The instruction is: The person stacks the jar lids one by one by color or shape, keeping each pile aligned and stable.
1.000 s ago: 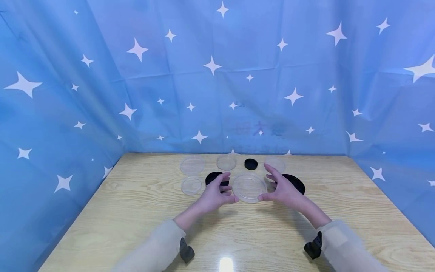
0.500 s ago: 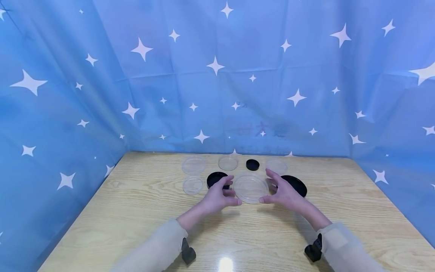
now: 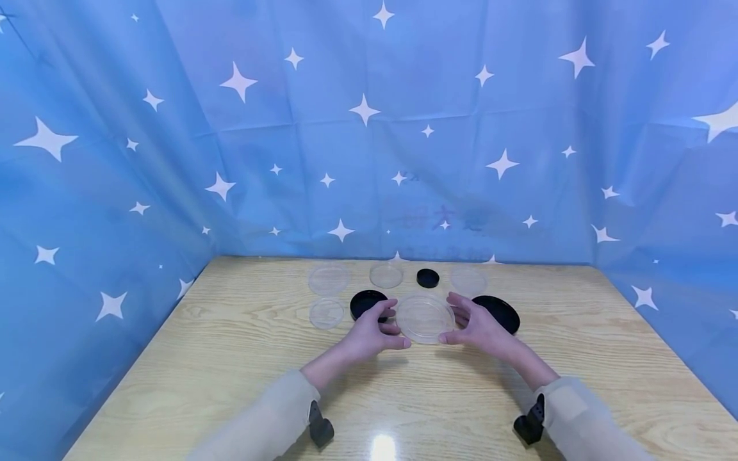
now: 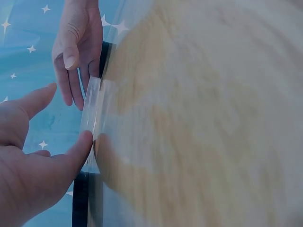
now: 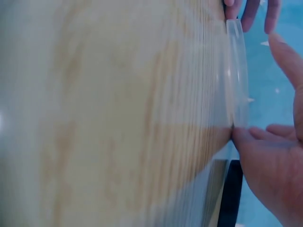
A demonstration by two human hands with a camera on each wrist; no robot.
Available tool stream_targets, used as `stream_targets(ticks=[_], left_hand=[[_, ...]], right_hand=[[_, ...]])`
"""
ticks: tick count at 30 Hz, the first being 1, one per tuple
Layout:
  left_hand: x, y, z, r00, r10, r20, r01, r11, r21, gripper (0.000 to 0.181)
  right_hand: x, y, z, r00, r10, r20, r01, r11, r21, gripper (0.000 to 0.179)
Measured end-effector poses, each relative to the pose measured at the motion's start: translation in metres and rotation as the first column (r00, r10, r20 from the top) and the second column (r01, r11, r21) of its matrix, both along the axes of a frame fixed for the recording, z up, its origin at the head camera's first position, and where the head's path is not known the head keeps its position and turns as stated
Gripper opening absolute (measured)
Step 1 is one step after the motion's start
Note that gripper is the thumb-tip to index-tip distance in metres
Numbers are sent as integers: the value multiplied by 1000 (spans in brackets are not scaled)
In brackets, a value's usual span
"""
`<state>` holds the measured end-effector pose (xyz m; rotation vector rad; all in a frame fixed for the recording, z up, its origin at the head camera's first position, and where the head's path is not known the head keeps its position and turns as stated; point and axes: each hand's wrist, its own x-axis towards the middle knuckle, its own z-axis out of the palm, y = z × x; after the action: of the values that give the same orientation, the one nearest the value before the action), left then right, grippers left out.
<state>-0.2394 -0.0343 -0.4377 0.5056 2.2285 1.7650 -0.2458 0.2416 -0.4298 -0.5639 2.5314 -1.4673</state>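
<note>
A clear, shallow round dish (image 3: 425, 318), like a petri dish, lies on the wooden table between the hands. My left hand (image 3: 367, 334) is at its left side, fingers spread and loosely bent; in the left wrist view a fingertip (image 4: 85, 138) meets the dish's low wall. From the right, my right hand (image 3: 480, 328) curves loosely toward it, and the right wrist view has its fingers (image 5: 242, 136) right at the rim. Behind the left fingers, a black round dish (image 3: 364, 303) is partly covered. A larger black dish (image 3: 503, 314) is partly behind the right hand.
Along the back stand a clear disc (image 3: 328, 279), another clear dish (image 3: 386, 276), a small black dish (image 3: 428, 278) and a faint clear disc (image 3: 468, 280). A small clear dish (image 3: 326, 314) is at left. A star-patterned blue curtain (image 3: 357, 147) hangs around the table.
The right hand's upper fingers have come down slightly toward the clear dish. The left hand has hardly moved, and the dishes keep their places; the head view has shifted slightly.
</note>
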Motion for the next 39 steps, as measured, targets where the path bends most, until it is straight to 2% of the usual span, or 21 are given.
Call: stream_targets(ticks=[11,18,24,39], left_hand=[[3,3,3,998,-8,54,7,1000,21,83],[4,3,2,997,-3,82,4,1000,-7,80],[4,3,1,993,-19,114,21,1000,-15,78],[7,6,0,994,-18,105,24,998,-60,76]], right_hand=[[2,3,-2,999,-21,25,20,999,40,102],[4,3,-2,999,-30,31,27,997,74,101],[6,2,-4,999,-38,1,38,996,87,99],[14,6,-7,997,15,-73,-5,991,134,97]])
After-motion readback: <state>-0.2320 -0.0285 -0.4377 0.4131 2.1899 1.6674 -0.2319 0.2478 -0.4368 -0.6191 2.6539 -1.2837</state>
